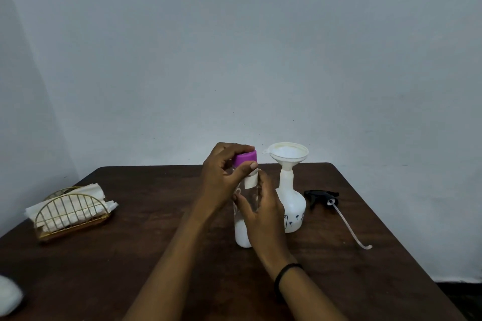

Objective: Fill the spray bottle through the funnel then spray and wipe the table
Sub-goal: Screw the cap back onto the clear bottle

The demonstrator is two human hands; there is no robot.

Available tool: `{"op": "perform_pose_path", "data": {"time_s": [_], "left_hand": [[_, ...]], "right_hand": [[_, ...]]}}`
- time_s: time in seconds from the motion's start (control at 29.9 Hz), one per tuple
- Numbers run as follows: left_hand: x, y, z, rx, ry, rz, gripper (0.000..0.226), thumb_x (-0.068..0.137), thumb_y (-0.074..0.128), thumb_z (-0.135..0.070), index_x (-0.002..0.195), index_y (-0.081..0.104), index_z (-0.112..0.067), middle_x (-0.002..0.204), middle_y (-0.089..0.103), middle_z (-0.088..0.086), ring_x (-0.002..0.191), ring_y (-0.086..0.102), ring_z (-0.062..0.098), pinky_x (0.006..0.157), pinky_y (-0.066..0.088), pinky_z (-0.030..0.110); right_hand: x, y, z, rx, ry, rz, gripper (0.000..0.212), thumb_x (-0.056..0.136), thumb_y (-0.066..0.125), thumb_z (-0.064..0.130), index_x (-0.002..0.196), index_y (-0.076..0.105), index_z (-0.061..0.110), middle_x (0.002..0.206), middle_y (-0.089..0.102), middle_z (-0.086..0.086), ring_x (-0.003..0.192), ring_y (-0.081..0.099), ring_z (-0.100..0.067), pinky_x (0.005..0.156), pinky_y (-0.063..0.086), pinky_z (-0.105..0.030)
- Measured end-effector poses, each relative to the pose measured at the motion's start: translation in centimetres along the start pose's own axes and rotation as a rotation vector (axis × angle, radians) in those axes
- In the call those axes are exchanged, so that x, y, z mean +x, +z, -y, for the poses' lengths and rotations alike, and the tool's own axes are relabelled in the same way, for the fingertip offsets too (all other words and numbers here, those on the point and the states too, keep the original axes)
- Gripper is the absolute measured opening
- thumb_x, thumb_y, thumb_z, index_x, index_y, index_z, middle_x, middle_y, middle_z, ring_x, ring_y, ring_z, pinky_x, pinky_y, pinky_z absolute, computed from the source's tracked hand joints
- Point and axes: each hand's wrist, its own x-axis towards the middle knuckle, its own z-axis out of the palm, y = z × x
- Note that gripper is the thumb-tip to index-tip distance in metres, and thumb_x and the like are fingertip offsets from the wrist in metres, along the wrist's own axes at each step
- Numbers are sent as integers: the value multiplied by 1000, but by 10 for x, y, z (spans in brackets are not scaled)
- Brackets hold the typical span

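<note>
While hands [221, 180] grip bottle [243, 229], funnelled spray bottle [292, 206] beside, napkin holder [70, 214] left.

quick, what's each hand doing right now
Left hand: closed on the purple cap.
Right hand: closed around the clear bottle, which stands on the table.

Setting: a plain domestic room, most likely a home dining or utility corner. Evidence: a dark wooden desk [146, 247] stands against a bare, pale painted wall [234, 47] showing small marks and scuffs. A gold wire napkin holder [70, 214] stocked with white paper napkins [78, 198] sits at the left of the desk, a household item. No industrial fittings, signage or equipment are visible. Lighting is dim and uneven.
</note>
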Motion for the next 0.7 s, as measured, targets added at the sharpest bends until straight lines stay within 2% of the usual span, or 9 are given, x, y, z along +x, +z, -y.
{"op": "perform_pose_path", "data": {"time_s": [0.03,0.1,0.2,0.3,0.4,0.47,0.53,0.6,0.7], "left_hand": [[-1,2,-1,-5,-14,-25,26,81,77,-27,105,70,-34,109,61,-4,102,61,6,79,53,19],[-4,8,-3,-39,-49,-113,27,79,82,-21,104,73,-26,108,57,-2,99,60,4,77,51,16],[-8,19,-7,-48,-81,-251,31,75,86,-20,103,73,-24,107,50,-4,97,60,8,75,53,17],[-13,29,-12,9,-98,-383,34,73,88,-22,104,75,-22,106,47,-5,97,60,13,74,52,13],[-19,37,-19,-23,-158,-459,32,73,87,-22,102,74,-28,107,48,-8,95,60,9,74,53,13],[-21,41,-22,-68,-172,-477,31,74,86,-20,98,73,-34,107,49,-11,94,61,5,75,53,14],[-22,42,-23,-82,-164,-471,30,76,84,-19,97,72,-36,110,51,-10,95,61,1,76,52,13],[-22,38,-23,-91,-140,-422,27,80,80,-22,98,69,-39,114,57,-6,98,61,-2,78,51,12],[-23,31,-19,-122,-162,-330,27,82,64,-27,105,68,-39,114,68,-10,104,64,4,87,57,29]], "right_hand": [[0,1,0,-11,-4,0,59,91,70,27,144,44,22,128,63,6,115,59,-3,95,46,-11],[-1,3,-2,-35,-13,-3,62,91,70,28,146,41,23,129,62,4,115,59,-6,97,50,-22],[-2,6,-5,-74,-16,11,66,93,68,25,151,35,22,136,59,1,121,58,-11,101,51,-35],[-6,7,-4,-92,-34,5,65,94,61,33,152,32,24,140,56,1,125,56,-14,101,51,-39],[-8,5,0,-58,11,7,63,88,48,43,147,38,22,135,58,2,121,58,-17,98,52,-41],[-11,3,-1,-45,36,31,53,92,56,23,143,42,19,134,57,-4,121,57,-24,99,50,-45],[-13,0,-4,-43,30,47,54,92,59,7,142,41,17,137,54,-6,124,54,-27,101,48,-45],[-11,0,-2,-28,27,29,56,91,60,12,143,41,19,137,55,-2,124,55,-21,101,49,-43],[-6,3,3,-9,-8,-8,58,86,55,40,140,44,21,130,59,5,116,59,-10,95,53,-38]]}}
